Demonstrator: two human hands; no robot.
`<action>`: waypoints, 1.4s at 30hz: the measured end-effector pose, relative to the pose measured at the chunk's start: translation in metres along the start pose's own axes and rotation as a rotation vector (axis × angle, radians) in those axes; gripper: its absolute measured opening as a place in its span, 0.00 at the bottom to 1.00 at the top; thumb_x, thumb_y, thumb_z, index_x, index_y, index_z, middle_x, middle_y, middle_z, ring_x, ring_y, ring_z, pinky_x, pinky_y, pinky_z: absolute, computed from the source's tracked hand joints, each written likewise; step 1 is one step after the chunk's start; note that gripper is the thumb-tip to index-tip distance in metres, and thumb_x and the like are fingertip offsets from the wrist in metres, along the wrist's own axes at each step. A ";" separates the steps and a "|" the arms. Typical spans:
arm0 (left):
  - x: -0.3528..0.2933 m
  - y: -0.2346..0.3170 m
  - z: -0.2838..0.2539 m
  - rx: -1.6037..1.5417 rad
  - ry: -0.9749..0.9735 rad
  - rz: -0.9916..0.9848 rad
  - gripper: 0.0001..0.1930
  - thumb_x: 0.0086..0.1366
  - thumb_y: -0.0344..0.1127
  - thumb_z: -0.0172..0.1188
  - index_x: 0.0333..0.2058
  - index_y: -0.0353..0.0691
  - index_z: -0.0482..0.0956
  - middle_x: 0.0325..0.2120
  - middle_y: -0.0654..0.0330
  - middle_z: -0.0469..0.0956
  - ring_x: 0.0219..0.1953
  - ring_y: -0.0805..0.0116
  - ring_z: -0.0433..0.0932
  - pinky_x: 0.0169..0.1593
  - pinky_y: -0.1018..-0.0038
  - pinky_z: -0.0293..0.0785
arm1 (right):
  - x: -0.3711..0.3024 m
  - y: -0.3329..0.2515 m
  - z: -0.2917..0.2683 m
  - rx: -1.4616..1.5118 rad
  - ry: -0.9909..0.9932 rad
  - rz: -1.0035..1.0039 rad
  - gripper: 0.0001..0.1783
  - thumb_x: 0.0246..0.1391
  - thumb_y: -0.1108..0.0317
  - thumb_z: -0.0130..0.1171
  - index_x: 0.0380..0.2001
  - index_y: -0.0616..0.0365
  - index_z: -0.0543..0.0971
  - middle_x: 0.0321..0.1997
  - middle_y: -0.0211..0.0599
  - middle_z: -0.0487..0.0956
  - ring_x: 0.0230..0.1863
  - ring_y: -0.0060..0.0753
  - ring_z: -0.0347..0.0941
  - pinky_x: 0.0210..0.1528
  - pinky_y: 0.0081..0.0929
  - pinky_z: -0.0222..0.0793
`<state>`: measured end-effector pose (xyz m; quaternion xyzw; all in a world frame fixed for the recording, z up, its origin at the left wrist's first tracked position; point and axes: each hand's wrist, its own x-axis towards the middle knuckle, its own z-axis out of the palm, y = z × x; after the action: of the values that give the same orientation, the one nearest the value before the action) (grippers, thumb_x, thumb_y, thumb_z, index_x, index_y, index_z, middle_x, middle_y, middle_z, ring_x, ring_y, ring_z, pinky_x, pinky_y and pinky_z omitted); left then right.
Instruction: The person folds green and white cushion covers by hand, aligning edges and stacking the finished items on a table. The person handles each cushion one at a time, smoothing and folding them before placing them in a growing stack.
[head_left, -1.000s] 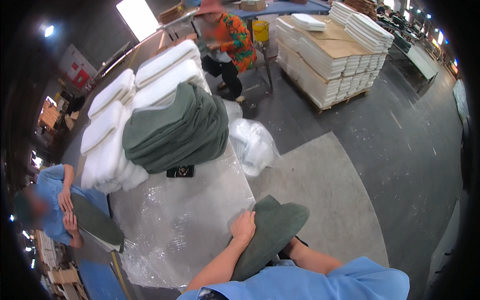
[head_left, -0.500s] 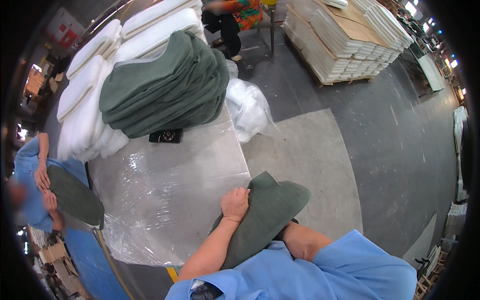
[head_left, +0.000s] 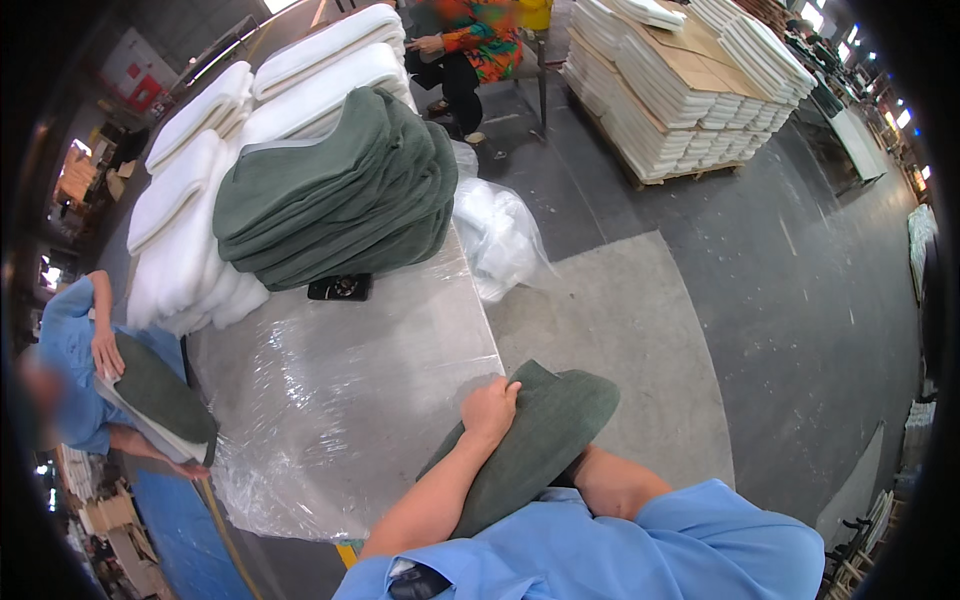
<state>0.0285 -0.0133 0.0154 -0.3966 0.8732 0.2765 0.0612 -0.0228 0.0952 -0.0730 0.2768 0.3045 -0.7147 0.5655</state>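
Head view: green fabric piece (head_left: 550,430) held before blue shirt (head_left: 570,540), beside plastic-wrapped table (head_left: 370,400); gripped along its edge by left hand (head_left: 490,408), fingers closed. Right hand hidden behind, grip impossible to tell. Apparently mid-adjustment, probably calling next for steady left-hand hold.

Noted on the bench (head_left: 400,345): small black object (head_left: 340,288), kind unclear. Beside bench: clear plastic bag (head_left: 497,230). Beyond, on dark floor (head_left: 800,320): wooden pallet (head_left: 690,177) under stacked white slabs (head_left: 675,130) — brown cardboard (head_left: 700,72) on top. Near top edge: yellow container (head_left: 537,14) — seated person (head_left: 461,95), orange floral top (head_left: 487,45).
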 end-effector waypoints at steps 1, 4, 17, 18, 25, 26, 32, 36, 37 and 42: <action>-0.002 -0.003 0.004 -0.028 0.052 0.013 0.22 0.72 0.57 0.60 0.32 0.41 0.81 0.26 0.47 0.84 0.32 0.42 0.84 0.36 0.48 0.77 | 0.003 0.002 0.000 -0.004 0.003 0.012 0.25 0.65 0.58 0.65 0.60 0.60 0.80 0.56 0.39 0.85 0.50 0.40 0.84 0.55 0.40 0.80; -0.004 -0.011 0.011 -0.045 0.146 0.069 0.21 0.74 0.55 0.57 0.31 0.43 0.78 0.23 0.49 0.83 0.29 0.42 0.83 0.31 0.48 0.76 | 0.013 0.012 0.004 -0.020 0.003 0.041 0.26 0.65 0.58 0.66 0.61 0.60 0.80 0.56 0.39 0.84 0.50 0.40 0.84 0.55 0.40 0.80; -0.027 -0.018 -0.002 -0.098 0.204 0.032 0.19 0.76 0.54 0.55 0.34 0.44 0.77 0.25 0.50 0.83 0.29 0.42 0.83 0.32 0.46 0.76 | -0.008 0.004 -0.031 -0.115 -0.056 0.058 0.27 0.65 0.57 0.66 0.62 0.61 0.79 0.57 0.39 0.84 0.50 0.40 0.84 0.55 0.39 0.79; -0.032 -0.018 -0.005 -0.107 0.195 0.028 0.19 0.76 0.54 0.55 0.35 0.44 0.77 0.26 0.49 0.84 0.31 0.42 0.84 0.34 0.46 0.76 | -0.011 0.004 -0.038 -0.125 -0.079 0.068 0.27 0.65 0.57 0.66 0.62 0.61 0.79 0.57 0.39 0.84 0.50 0.40 0.84 0.55 0.39 0.79; -0.061 -0.052 -0.021 -0.315 0.036 -0.122 0.25 0.68 0.56 0.65 0.49 0.39 0.80 0.39 0.44 0.86 0.44 0.42 0.85 0.48 0.51 0.79 | -0.017 -0.084 -0.083 -0.845 -0.603 -0.235 0.28 0.64 0.56 0.67 0.62 0.61 0.79 0.58 0.39 0.84 0.50 0.40 0.84 0.55 0.39 0.79; -0.064 -0.060 -0.024 -0.338 -0.001 -0.121 0.27 0.66 0.57 0.67 0.52 0.38 0.81 0.41 0.43 0.86 0.46 0.43 0.85 0.50 0.53 0.79 | -0.019 -0.113 -0.081 -1.036 -0.558 -0.335 0.28 0.64 0.56 0.67 0.62 0.61 0.79 0.58 0.39 0.84 0.50 0.40 0.84 0.55 0.39 0.79; -0.092 -0.102 -0.043 -0.439 -0.206 -0.227 0.23 0.59 0.48 0.75 0.46 0.36 0.86 0.39 0.46 0.87 0.44 0.50 0.86 0.50 0.59 0.79 | -0.044 -0.178 0.095 -1.719 -0.043 0.077 0.35 0.65 0.53 0.67 0.69 0.60 0.73 0.54 0.38 0.82 0.33 0.26 0.79 0.33 0.28 0.73; -0.093 -0.084 -0.058 -0.409 -0.193 -0.220 0.25 0.58 0.50 0.75 0.46 0.37 0.85 0.38 0.45 0.87 0.43 0.50 0.86 0.50 0.58 0.79 | -0.043 -0.151 0.151 -2.059 -0.183 0.322 0.33 0.62 0.52 0.69 0.62 0.62 0.77 0.42 0.41 0.84 0.24 0.25 0.72 0.22 0.29 0.63; -0.092 -0.077 -0.064 -0.377 -0.171 -0.191 0.25 0.58 0.51 0.76 0.46 0.37 0.85 0.38 0.45 0.87 0.43 0.50 0.86 0.50 0.58 0.79 | -0.033 -0.146 0.149 -2.070 -0.168 0.417 0.31 0.63 0.53 0.69 0.60 0.63 0.77 0.41 0.43 0.84 0.23 0.26 0.72 0.21 0.29 0.62; -0.123 -0.109 -0.087 -0.159 -0.352 -0.257 0.31 0.58 0.59 0.74 0.50 0.39 0.87 0.41 0.46 0.88 0.45 0.50 0.86 0.52 0.60 0.80 | -0.016 -0.104 0.136 -1.665 -0.018 0.455 0.16 0.73 0.61 0.58 0.54 0.62 0.75 0.44 0.42 0.81 0.25 0.32 0.79 0.19 0.27 0.67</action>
<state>0.2010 -0.0361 0.0815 -0.4537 0.7669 0.3992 0.2158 -0.1284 0.0218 0.0412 -0.1792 0.6618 -0.1302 0.7162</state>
